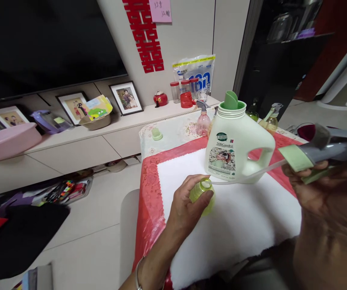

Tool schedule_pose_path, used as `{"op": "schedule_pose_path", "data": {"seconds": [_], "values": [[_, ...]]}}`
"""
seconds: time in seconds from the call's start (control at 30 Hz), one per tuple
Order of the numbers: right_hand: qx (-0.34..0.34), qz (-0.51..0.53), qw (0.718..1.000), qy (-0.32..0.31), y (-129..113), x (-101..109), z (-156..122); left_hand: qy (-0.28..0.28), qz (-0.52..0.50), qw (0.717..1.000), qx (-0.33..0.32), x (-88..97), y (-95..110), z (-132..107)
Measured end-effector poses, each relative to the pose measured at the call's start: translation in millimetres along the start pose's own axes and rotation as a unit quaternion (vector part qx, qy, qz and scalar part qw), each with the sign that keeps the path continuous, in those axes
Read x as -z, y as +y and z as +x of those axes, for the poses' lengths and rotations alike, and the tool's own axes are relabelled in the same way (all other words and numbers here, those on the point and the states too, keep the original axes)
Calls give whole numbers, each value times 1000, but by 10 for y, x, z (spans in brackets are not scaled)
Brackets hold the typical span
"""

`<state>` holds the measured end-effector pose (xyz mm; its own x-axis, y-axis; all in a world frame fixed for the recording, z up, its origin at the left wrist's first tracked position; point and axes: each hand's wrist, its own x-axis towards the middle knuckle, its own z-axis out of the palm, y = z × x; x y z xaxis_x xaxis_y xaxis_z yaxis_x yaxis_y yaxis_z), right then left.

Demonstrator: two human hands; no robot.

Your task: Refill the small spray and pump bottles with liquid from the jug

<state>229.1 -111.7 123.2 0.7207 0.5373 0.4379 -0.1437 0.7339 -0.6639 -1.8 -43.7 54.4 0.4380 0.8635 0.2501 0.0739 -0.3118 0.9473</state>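
Note:
My left hand (183, 207) is closed around a small yellow-green bottle (195, 193), whose mouth has no top on it. My right hand (308, 189) grips a trigger spray head (296, 158) with a grey top and pale green collar; it is partly blurred. From its collar a long thin dip tube (258, 174) runs left, its tip close to the bottle's mouth. Whether the tip is inside, I cannot tell. Just behind the tube a big pale green detergent jug (221, 141) stands upright, with a green spout showing in its uncapped neck.
A light green cap (156, 134) and a pink spray bottle (203, 123) are at the table's back. Other spray bottles (271, 119) stand behind the jug. A white mat (239, 229) covers the red tablecloth (149, 193). Beyond runs a low cabinet (70, 149) with framed photos.

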Motion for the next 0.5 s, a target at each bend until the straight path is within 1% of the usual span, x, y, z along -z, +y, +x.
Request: {"op": "schedule_pose_path", "data": {"seconds": [0.07, 0.13, 0.3, 0.4, 0.5], "values": [[5, 11, 1000, -14, 12, 9, -6, -2, -1, 1000, -4, -20, 9, -1], [2, 16, 999, -43, 24, -7, -21, -5, 2, 1000, -10, -44, 16, -6], [-26, -1, 984, -179, 73, -147, -106, -10, 15, 1000, -20, -91, 28, -20], [-34, -18, 973, -226, 172, -201, -174, -10, 10, 1000, -16, -92, 21, -18], [-34, -49, 960, -274, 322, -191, -232, -4, 0, 1000, -19, -81, 1, -16]]}}
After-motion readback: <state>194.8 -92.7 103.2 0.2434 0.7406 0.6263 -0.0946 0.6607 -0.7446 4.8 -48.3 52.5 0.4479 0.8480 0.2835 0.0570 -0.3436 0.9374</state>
